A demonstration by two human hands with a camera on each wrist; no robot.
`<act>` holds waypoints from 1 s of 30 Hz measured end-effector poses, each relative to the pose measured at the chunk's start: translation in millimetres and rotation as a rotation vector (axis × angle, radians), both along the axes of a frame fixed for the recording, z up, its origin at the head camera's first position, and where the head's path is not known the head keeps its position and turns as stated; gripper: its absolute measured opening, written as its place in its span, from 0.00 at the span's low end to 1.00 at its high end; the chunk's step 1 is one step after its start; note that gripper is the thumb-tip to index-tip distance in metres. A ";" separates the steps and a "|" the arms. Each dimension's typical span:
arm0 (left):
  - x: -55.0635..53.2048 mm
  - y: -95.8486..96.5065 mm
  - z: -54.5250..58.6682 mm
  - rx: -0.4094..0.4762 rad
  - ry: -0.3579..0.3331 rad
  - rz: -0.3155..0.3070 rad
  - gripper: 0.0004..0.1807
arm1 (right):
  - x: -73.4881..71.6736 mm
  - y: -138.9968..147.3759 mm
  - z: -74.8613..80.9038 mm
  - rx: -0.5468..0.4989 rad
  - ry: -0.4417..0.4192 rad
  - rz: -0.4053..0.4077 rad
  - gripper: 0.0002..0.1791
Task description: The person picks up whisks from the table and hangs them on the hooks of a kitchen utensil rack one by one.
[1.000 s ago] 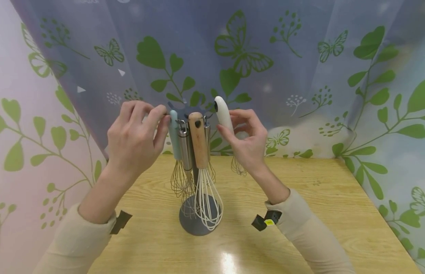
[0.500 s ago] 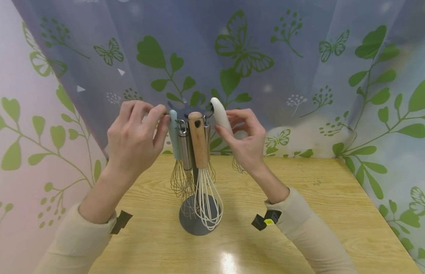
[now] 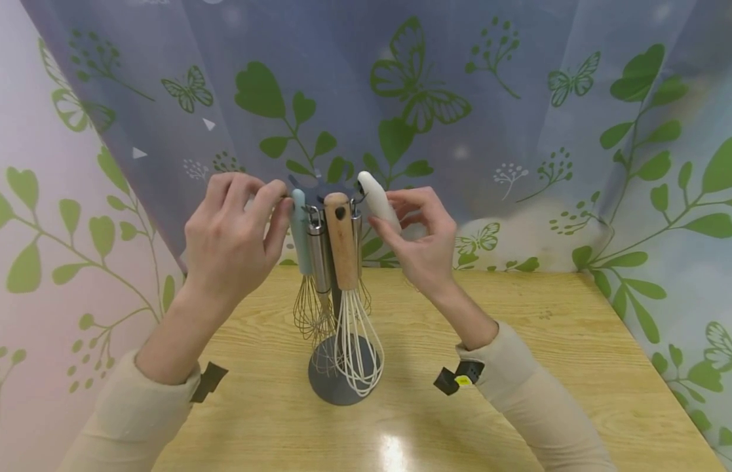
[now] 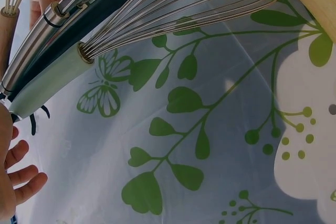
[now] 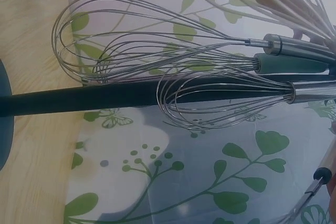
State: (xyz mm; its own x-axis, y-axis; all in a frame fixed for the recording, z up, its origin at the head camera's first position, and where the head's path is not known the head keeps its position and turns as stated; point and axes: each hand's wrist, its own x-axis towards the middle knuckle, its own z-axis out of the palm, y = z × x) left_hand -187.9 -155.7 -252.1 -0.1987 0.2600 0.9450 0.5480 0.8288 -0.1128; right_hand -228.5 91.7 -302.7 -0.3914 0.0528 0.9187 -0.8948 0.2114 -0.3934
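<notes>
My right hand [image 3: 427, 239] pinches the white handle of a whisk [image 3: 377, 200] between thumb and fingers, its top end by a hook at the right of the dark grey stand [image 3: 339, 387]. This whisk's wires are mostly hidden behind the hand; a dark collar [image 5: 322, 174] shows in the right wrist view. My left hand [image 3: 230, 229] pinches a hook of the stand at the left, fingertips right at the top of the hanging light blue whisk [image 3: 301, 233]. Also hanging there are a wooden-handled whisk [image 3: 342, 242] and a steel-handled whisk [image 3: 320, 252].
Another steel-handled whisk [image 5: 315, 92] hangs on the stand's far side, beside its pole [image 5: 79, 98]. The stand stands on a light wood table [image 3: 519, 380]. A leaf-and-butterfly patterned curtain [image 3: 489, 131] rises behind the table and on both sides.
My right hand has moved slightly left with the white whisk, whose top has tilted left and dropped a little toward the stand's hook. The left hand has stayed put.
</notes>
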 end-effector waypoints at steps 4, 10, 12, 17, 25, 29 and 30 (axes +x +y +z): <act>-0.3 -0.5 0.2 -0.001 0.002 0.001 0.07 | -0.8 -0.6 0.0 0.042 0.033 -0.020 0.19; -0.3 -0.8 0.6 -0.001 -0.002 0.001 0.08 | -0.3 -2.7 -0.2 0.050 0.033 -0.019 0.19; -0.3 -0.9 0.8 -0.001 -0.004 0.000 0.08 | 0.0 -3.1 -0.4 0.051 0.032 -0.019 0.19; -0.7 -1.2 1.4 -0.005 -0.006 -0.003 0.08 | 1.3 -4.0 -0.9 0.058 0.016 -0.019 0.20; -2.2 -1.9 1.2 -0.003 -0.003 -0.007 0.07 | 3.0 -4.8 -2.3 0.079 -0.020 -0.016 0.21; -2.8 -2.2 1.0 -0.002 -0.002 -0.006 0.07 | 3.9 -4.6 -2.9 0.094 -0.051 -0.004 0.22; -2.9 -2.3 0.9 -0.002 -0.002 -0.006 0.07 | 4.1 -4.6 -2.7 0.098 -0.063 0.003 0.22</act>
